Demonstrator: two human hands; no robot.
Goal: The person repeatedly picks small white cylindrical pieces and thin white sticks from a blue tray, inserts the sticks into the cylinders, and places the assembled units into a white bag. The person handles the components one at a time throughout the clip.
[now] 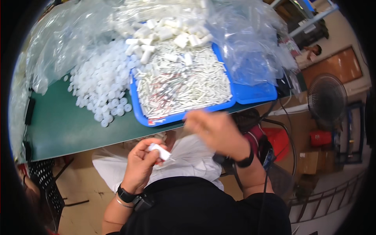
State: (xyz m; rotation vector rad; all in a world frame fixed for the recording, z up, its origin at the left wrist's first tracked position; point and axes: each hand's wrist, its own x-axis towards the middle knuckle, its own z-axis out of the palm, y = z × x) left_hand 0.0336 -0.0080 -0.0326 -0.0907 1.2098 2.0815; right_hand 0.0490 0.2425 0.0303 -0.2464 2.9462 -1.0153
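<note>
My left hand point(140, 161) is closed around a small white plastic cylinder point(160, 152), pinched between thumb and fingers above my lap. A thin light-coloured tip sticks out of the cylinder's lower end. My right hand point(217, 132) hovers by the front edge of a blue tray point(138, 110), its fingers smeared by motion, so whether it holds anything is hidden. Many thin white stick-like parts point(188, 84) fill the tray, some with reddish wires or strips among them. Larger white cylinders point(166, 31) are heaped at the tray's far end.
Left of the tray, translucent round caps point(103, 78) lie heaped on the green table point(58, 125). Clear plastic bags point(66, 39) cover the back. A second blue tray point(254, 94) adjoins on the right. A white bag point(192, 162) hangs below the table edge; a fan point(327, 98) stands farther right.
</note>
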